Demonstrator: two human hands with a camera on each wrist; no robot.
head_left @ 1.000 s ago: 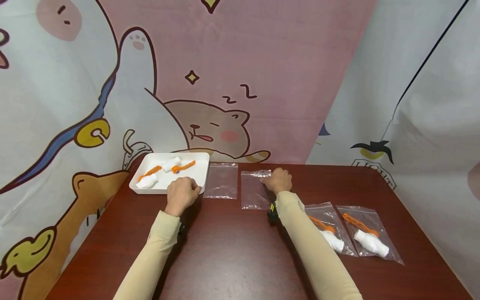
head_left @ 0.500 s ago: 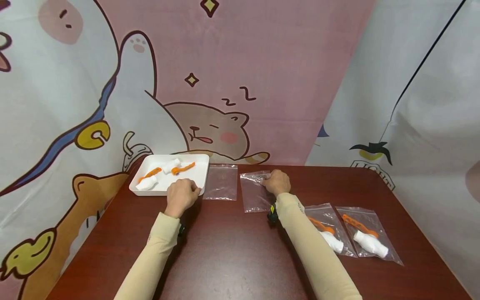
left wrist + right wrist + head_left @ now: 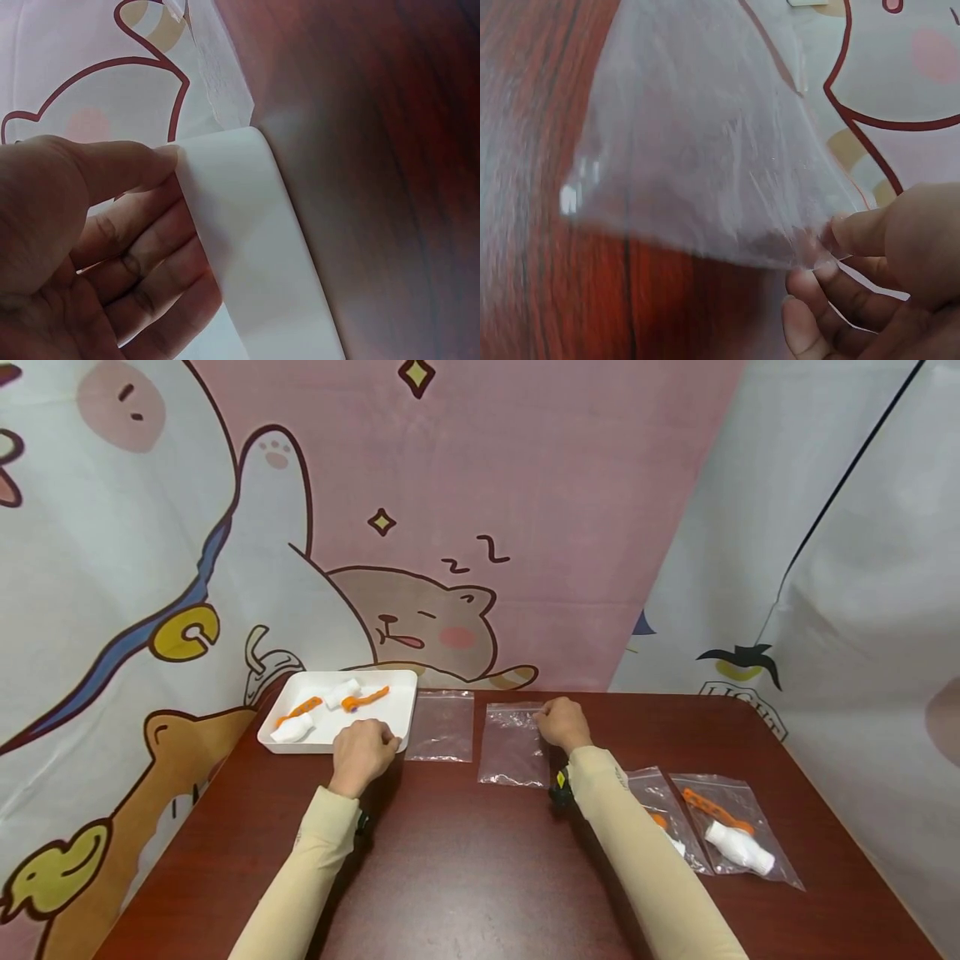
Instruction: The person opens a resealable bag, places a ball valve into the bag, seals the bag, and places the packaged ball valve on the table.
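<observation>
In the head view a white tray (image 3: 412, 714) at the back left holds two orange strap-like pieces (image 3: 365, 698) and two white items (image 3: 293, 727). My left hand (image 3: 363, 753) rests at its near right corner. In the left wrist view, the thumb touches the tray rim (image 3: 262, 247) and loosely bent fingers (image 3: 142, 292) reach behind the wall, their tips hidden. My right hand (image 3: 564, 723) pinches the right edge of a clear zip bag (image 3: 513, 745) between thumb and fingers. That bag (image 3: 690, 142) hangs partly raised in the right wrist view, with nothing visible inside.
A second flat clear zip bag (image 3: 441, 727) lies between the tray and the held bag. At right lie two filled bags, one (image 3: 738, 835) with an orange piece and a white item, the other (image 3: 675, 814) partly behind my right sleeve. A printed cloth (image 3: 585, 527) hangs behind the brown table (image 3: 465, 877).
My right hand has shifted slightly to the right with the bag's edge, and the bag has turned a little and spread flatter. The left hand and tray have stayed in place.
</observation>
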